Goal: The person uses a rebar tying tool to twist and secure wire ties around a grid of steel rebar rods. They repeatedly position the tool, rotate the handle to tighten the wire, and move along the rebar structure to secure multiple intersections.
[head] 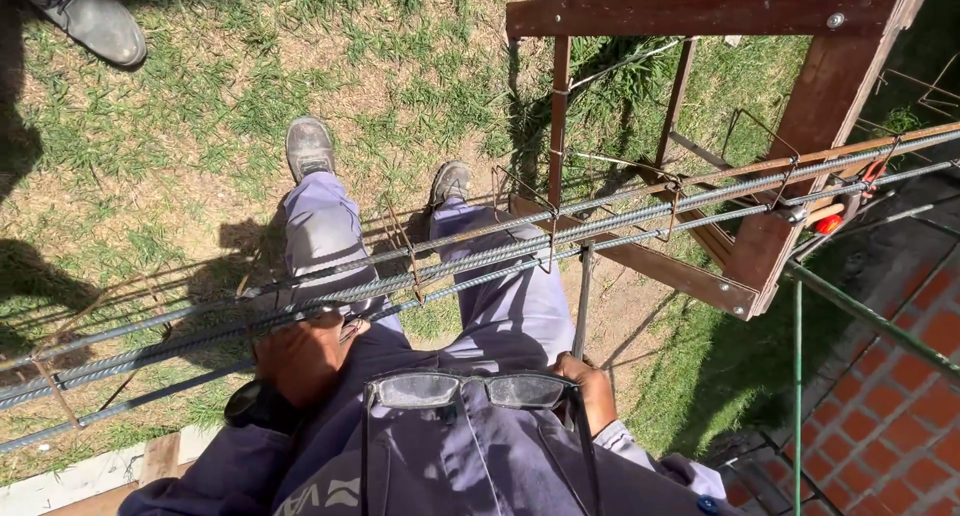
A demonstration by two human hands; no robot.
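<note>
Outdoors on patchy grass [180,126], a rebar cage [560,231] of long ribbed bars lies roughly level across a wooden trestle [800,106], which lifts it to about waist height so the person can work standing. Thin wire stirrups [405,251] wrap the bars at intervals, holding them spaced as one bundle.

The left hand [300,356] rests on the nearest bars, fingers curled over them, seemingly with a small tool at the fingertips just where a stirrup crosses; the grip looks closed on the steel, though the fingers' undersides are hidden. A dark watch [250,406] sits on that wrist.

The right hand [590,386] is lower, beside the person's hip and next to an upright thin rod [583,296]; whether it grips the rod cannot be told.

Eyeglasses [470,391] hang from the shirt front. Another person's shoe [90,16] stands well apart at top left, and brick paving [890,416] borders the grass at right.
</note>
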